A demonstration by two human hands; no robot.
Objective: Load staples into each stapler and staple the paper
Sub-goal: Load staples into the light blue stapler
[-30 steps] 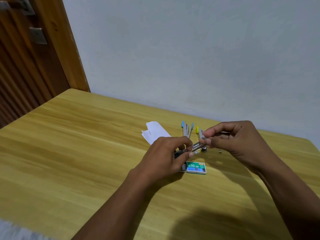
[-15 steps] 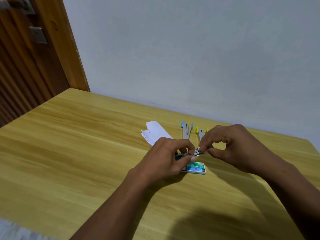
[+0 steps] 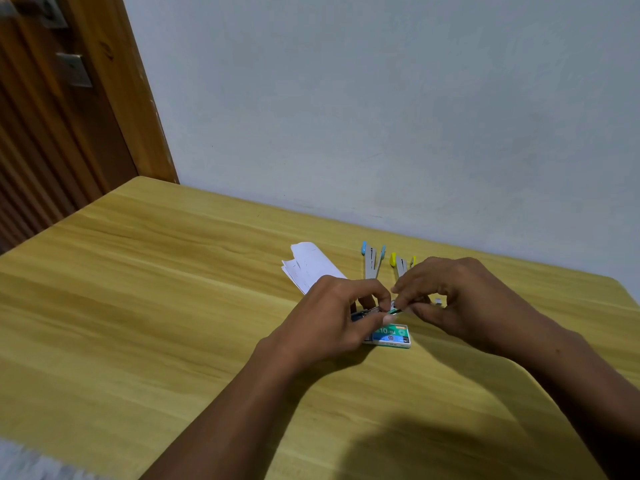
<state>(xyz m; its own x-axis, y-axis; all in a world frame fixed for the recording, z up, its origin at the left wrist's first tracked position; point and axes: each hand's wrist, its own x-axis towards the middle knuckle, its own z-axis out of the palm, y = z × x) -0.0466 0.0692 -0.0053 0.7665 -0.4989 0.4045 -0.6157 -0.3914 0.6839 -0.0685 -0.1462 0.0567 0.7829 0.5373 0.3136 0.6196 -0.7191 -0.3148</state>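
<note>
The right hand (image 3: pixel 460 299) has come down and in since a second ago. Then it was held up off to the side with a pale strip pinched in its fingertips; now those fingertips meet the left hand (image 3: pixel 332 317) over the small stapler (image 3: pixel 367 312). The left hand has hardly shifted. It grips the small stapler, fingers curled over the dark body and thumb along the near side, with only the front end poking out toward the right hand. The right hand's forefinger and thumb are curled into a narrow pinch on that front end, which shows a touch of green (whether the strip of staples is still between them I cannot tell, as the fingers hide it). The other right fingers are loosely bent above the table (image 3: pixel 173 306).

Just below the left hand's fingertips, partly under them, the teal and white staple box (image 3: pixel 394 336) lies flat on the table. Beyond the left hand's knuckles the sheets of white paper (image 3: pixel 311 265) lie fanned, their near corner hidden by the hand. Beyond the gap between the two hands sits the blue stapler (image 3: pixel 372 261), swung open in a V. Just beside it, beyond the right hand's knuckles, is the yellow stapler (image 3: pixel 400 262), also open and partly covered by that hand. A small pale bit (image 3: pixel 438 301) shows under the right hand's curled fingers, too small to name.
</note>
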